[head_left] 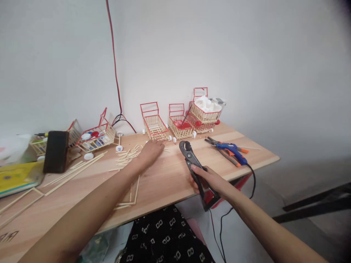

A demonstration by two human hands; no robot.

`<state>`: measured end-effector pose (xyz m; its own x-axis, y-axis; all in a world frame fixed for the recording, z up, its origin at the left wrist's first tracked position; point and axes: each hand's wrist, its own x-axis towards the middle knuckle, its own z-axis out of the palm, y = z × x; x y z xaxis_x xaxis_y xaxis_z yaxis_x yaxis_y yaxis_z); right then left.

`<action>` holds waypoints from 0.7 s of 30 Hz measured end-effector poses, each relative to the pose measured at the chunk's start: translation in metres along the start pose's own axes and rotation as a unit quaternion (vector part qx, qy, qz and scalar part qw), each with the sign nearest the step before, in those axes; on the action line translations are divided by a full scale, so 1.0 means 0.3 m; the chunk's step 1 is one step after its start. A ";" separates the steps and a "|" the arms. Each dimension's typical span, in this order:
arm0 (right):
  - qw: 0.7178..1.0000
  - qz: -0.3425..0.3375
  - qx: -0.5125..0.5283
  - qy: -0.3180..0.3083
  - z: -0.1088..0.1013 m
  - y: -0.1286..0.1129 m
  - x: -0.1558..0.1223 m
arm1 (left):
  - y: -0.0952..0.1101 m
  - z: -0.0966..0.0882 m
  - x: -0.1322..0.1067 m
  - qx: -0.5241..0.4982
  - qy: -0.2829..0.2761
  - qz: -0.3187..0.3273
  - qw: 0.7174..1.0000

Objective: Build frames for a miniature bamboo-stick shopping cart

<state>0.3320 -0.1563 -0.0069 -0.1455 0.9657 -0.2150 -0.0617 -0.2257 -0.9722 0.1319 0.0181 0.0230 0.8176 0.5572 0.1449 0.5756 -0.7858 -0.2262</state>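
Note:
My right hand (204, 177) is wrapped round the handles of a dark grey hand cutter (188, 155), its head pointing up and away over the table's front edge. My left hand (153, 152) is low on the tabletop with the fingers bent down; whatever is under the fingertips is hidden. Short bits of wooden stick (166, 150) show just right of those fingers. Left of the hand lies a loose pile of short sticks (127, 155). A stick frame (135, 191) sits below my left forearm. Just behind the hand stands a small stick cart (155, 126) with a red-painted rim.
More small carts stand along the wall, one with red paint (182, 126) inside, one holding white tissue (207, 105). A blue glue gun (231, 150) and pliers (231, 157) lie right. Left are a phone (56, 151), long sticks (76, 171) and a yellow book (20, 177).

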 end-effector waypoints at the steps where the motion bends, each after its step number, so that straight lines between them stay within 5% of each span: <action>1: 1.000 0.001 0.000 -0.002 0.000 -0.001 0.000 | 0.000 0.004 0.005 0.000 -0.005 0.001 1.000; 8: 1.000 0.017 0.002 0.022 0.013 -0.010 -0.001 | 0.023 0.017 0.013 -0.021 0.015 -0.009 1.000; 11: 0.998 0.012 0.040 0.042 0.021 -0.020 0.007 | 0.040 -0.024 -0.017 -0.150 0.049 -0.076 0.985; 13: 0.997 -0.010 0.049 0.064 0.025 -0.031 0.024 | 0.059 -0.058 -0.051 -0.316 0.053 -0.099 0.942; 16: 0.991 -0.072 0.027 0.107 0.031 -0.052 0.063 | 0.099 -0.092 -0.110 -0.566 -0.013 -0.092 0.819; 18: 0.986 -0.106 0.007 0.128 0.040 -0.067 0.089 | 0.129 -0.098 -0.144 -0.656 -0.048 -0.104 0.746; 21: 0.978 -0.136 -0.049 0.148 0.064 -0.099 0.108 | 0.165 -0.096 -0.177 -0.710 -0.074 -0.115 0.690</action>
<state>0.3102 -0.1206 0.0168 0.1559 0.9865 0.0502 0.0383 0.0448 -0.9983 0.1175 -0.0580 0.0317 0.7526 0.6501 -0.1045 0.2070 -0.0830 0.9748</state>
